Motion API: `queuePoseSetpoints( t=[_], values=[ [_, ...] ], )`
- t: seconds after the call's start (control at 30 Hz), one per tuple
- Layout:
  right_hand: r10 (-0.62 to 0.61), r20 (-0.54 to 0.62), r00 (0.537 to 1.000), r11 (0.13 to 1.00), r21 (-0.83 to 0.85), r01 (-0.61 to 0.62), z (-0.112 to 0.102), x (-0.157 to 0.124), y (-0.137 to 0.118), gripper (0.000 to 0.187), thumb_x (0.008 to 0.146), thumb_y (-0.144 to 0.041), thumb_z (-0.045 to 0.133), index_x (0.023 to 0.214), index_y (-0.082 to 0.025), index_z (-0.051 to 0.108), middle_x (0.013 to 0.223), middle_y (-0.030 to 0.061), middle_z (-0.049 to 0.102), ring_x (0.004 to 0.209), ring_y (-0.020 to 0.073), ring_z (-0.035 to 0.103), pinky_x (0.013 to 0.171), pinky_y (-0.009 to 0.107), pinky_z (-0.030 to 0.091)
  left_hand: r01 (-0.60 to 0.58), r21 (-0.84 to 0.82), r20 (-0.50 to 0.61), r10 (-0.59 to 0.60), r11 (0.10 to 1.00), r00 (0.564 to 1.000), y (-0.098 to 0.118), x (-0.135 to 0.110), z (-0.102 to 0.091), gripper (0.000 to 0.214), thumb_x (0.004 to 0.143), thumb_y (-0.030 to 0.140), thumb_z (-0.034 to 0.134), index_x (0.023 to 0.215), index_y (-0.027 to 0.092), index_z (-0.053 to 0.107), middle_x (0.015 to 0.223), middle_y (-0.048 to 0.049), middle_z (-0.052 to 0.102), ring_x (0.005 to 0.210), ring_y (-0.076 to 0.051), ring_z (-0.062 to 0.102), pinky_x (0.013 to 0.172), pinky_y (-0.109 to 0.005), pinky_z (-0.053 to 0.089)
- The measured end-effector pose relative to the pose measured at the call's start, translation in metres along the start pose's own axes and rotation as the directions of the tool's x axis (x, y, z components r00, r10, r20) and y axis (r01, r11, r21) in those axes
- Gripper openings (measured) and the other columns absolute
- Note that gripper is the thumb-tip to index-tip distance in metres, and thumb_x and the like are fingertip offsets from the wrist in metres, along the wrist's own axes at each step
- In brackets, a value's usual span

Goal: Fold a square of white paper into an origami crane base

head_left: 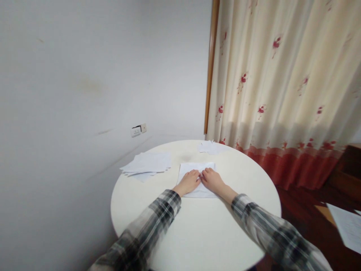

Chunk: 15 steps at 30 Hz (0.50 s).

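A white sheet of paper lies partly folded in the middle of the round white table. My left hand rests on its left half, fingers curled down onto the paper. My right hand presses on the right half, fingertips meeting the left hand's at the sheet's centre fold. Both arms wear plaid sleeves.
A loose stack of white sheets lies at the table's left rear. A few small folded papers sit at the far edge. A grey wall with a socket stands left, a flowered curtain right. More paper lies on the dark floor.
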State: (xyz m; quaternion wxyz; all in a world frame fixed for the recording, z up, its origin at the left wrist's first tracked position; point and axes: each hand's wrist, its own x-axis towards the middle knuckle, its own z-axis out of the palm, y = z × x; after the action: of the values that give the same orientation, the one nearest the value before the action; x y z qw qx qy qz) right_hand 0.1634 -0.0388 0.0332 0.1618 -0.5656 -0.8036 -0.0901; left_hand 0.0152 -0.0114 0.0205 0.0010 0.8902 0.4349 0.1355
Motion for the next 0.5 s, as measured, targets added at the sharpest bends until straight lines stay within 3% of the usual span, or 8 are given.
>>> queuePoseSetpoints(
  t=[0.1,0.23,0.5],
  values=[
    [-0.067,-0.030,0.997,0.997,0.041,0.068,0.010,0.001,0.002,0.025,0.084,-0.020,0.038,0.099,-0.012,0.057,0.103,0.0113,0.058,0.101,0.0179,0.050,0.087,0.027,0.038,0.019,0.010,-0.027,-0.018,1.000,0.999,0.003,-0.001,0.003,0.037,0.086,0.028,0.031,0.118,0.012,0.043,0.128,-0.0120,0.045,0.121,-0.020,0.037,0.100,-0.035,0.027],
    [-0.123,0.022,0.992,0.988,0.094,0.121,0.024,0.004,0.011,0.039,0.087,-0.020,0.032,0.121,-0.005,0.045,0.127,0.0158,0.045,0.121,0.0185,0.036,0.101,0.031,0.026,0.043,0.031,0.054,-0.045,0.999,0.998,0.000,-0.002,0.007,0.048,0.089,0.036,0.024,0.131,0.015,0.030,0.141,-0.0112,0.027,0.130,-0.022,0.021,0.103,-0.042,0.020],
    [0.021,0.180,0.984,0.993,0.110,-0.041,0.020,0.002,0.015,0.066,0.085,-0.055,0.025,0.132,-0.010,0.033,0.140,0.0169,0.026,0.131,0.0254,0.019,0.104,0.038,0.018,0.189,0.043,0.039,-0.191,0.981,0.981,-0.025,0.002,0.010,0.061,0.086,0.052,0.023,0.132,0.012,0.031,0.141,-0.0119,0.026,0.131,-0.023,0.020,0.105,-0.037,0.018]
  ],
)
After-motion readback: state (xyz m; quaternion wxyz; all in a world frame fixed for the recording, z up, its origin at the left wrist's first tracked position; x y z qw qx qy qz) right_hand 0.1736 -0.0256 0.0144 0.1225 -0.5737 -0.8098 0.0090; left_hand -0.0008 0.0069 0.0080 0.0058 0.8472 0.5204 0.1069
